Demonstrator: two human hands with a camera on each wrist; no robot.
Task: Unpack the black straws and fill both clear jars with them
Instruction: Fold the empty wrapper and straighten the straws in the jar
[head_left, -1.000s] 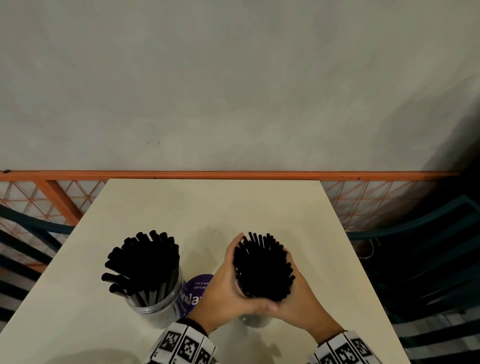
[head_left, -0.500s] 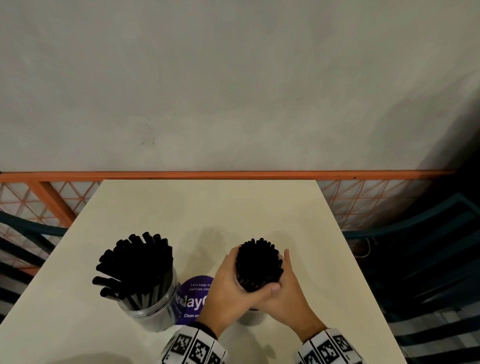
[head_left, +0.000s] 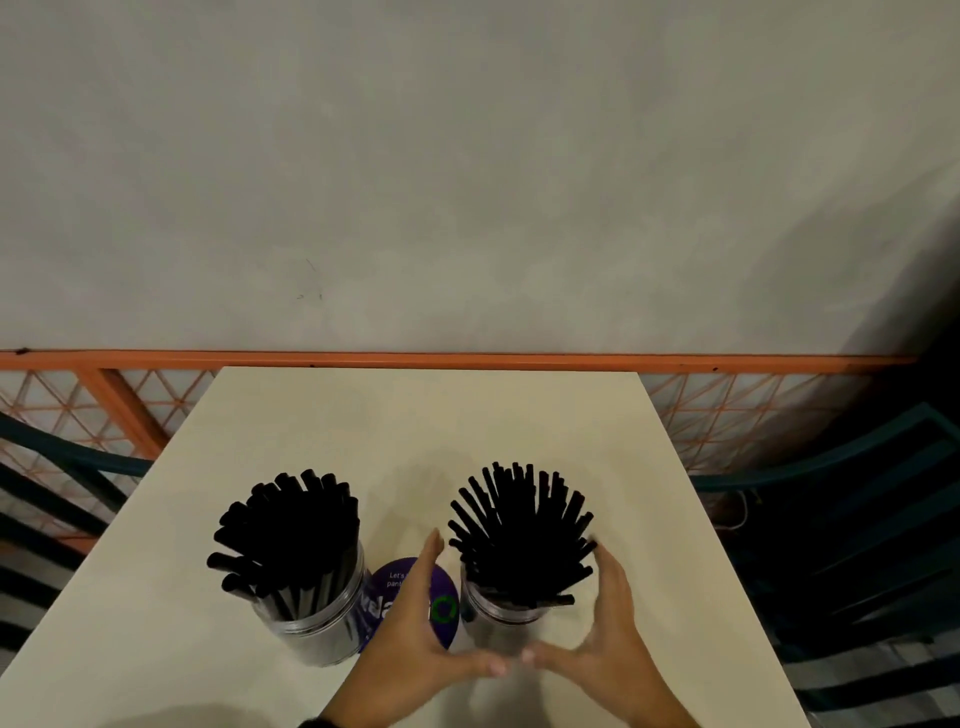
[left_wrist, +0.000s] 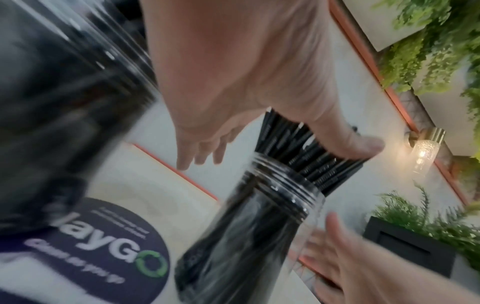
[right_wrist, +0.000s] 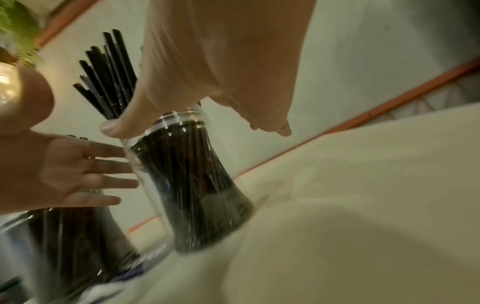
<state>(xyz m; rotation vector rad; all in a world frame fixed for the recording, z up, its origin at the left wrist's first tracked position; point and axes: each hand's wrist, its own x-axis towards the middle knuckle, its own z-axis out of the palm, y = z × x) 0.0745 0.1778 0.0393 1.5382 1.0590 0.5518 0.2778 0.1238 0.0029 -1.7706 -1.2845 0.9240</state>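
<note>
Two clear jars stand on the cream table. The left jar is packed with black straws. Black straws fan out of the right jar. My left hand and right hand flank the right jar with fingers straight and spread, thumbs nearly meeting in front. In the right wrist view my right hand has its thumb at the jar rim; the left hand is flat beside it. The left wrist view shows my left hand above the jar.
A round purple sticker lies on the table between the jars. An orange rail and grey wall back the far edge. Dark green chairs stand at both sides. Plants and a wall lamp show in the left wrist view.
Both hands were clasped round the straw bundle in the right jar. They have let go and spread apart, and the straws have fanned out.
</note>
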